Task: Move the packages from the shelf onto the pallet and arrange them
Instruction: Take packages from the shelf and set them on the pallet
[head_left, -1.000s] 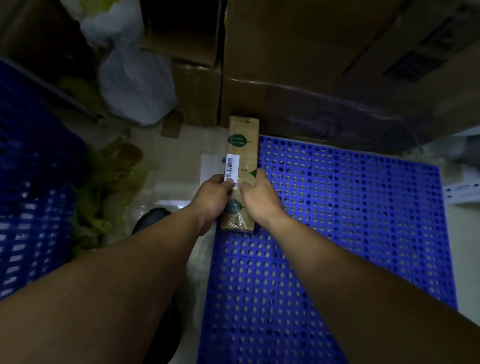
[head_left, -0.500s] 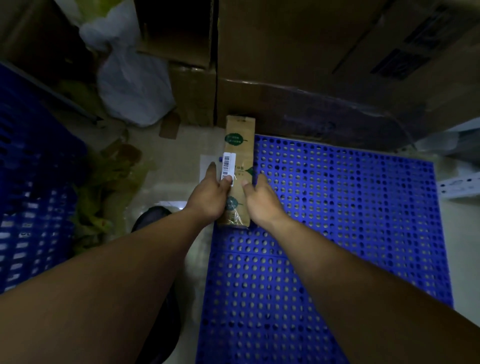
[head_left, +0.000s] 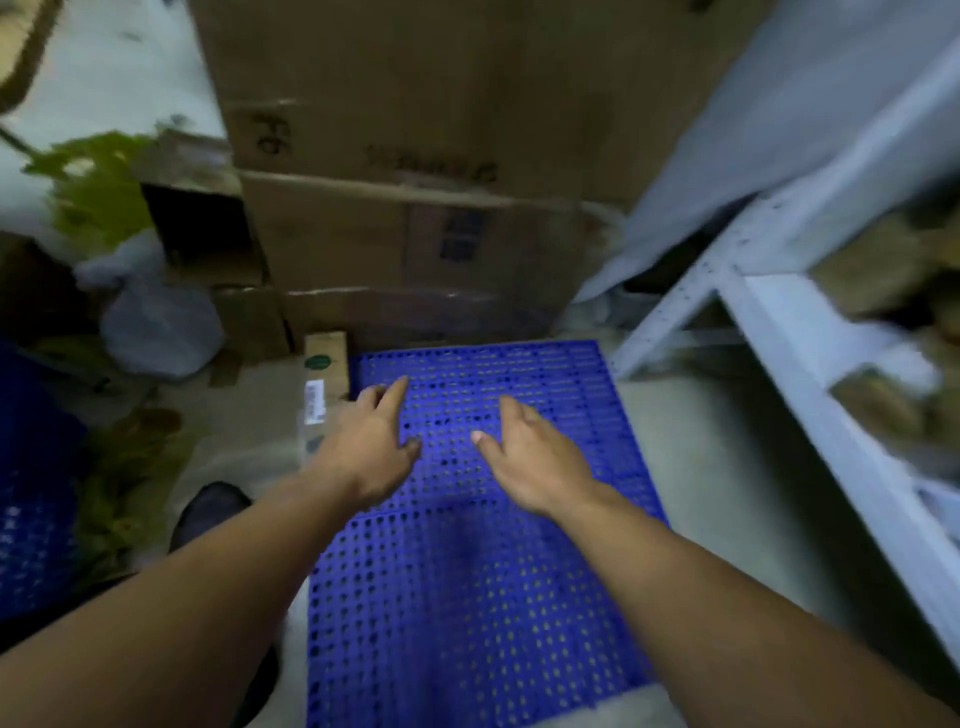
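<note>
Pallet (head_left: 519, 597) bare, package (head_left: 323, 379) at edge

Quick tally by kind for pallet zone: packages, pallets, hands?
Packages: 1, brown package at the pallet's far-left edge
Pallets: 1, blue pallet
Hands: 2, left hand, right hand, both empty
Total: 4

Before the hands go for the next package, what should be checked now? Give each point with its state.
1. Left hand free: ok, open.
2. Right hand free: ok, open.
3. Package set on pallet left edge: ok.
4. Package fully on pallet, not overhanging: cannot tell, blurred.
5. Pallet has free space: ok.
6. Shelf has more packages: cannot tell, blurred.
</note>
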